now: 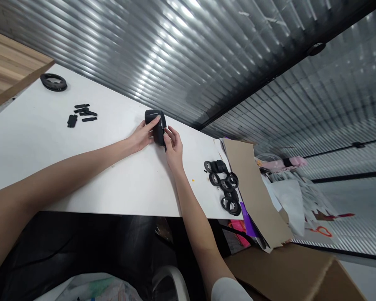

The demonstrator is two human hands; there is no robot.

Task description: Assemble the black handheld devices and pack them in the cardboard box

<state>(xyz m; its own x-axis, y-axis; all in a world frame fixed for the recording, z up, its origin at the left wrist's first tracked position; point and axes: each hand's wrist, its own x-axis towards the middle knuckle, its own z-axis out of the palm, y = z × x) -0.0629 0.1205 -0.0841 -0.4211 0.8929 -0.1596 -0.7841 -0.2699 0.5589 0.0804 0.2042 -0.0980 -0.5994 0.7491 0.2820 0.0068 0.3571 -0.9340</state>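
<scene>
A black rounded plastic casing [158,133] with small white lettering near its top is held up over the far side of the white table. My left hand [143,135] is closed around its left side, thumb across the front. At the casing's right edge, the fingers of my right hand [174,149] are bent, with the thumb against that edge. A small dark bit shows by the right thumb; whether it is a separate part I cannot tell. Several flat black strips [87,112] and a small black block [72,121] lie to the left.
Several black rings [232,181] are grouped at the white table's [128,184] right end, beside cardboard sheets [250,184]. Another black ring [54,82] lies at the far left. A corrugated metal wall [119,50] borders the back. A cardboard box [288,271] stands lower right.
</scene>
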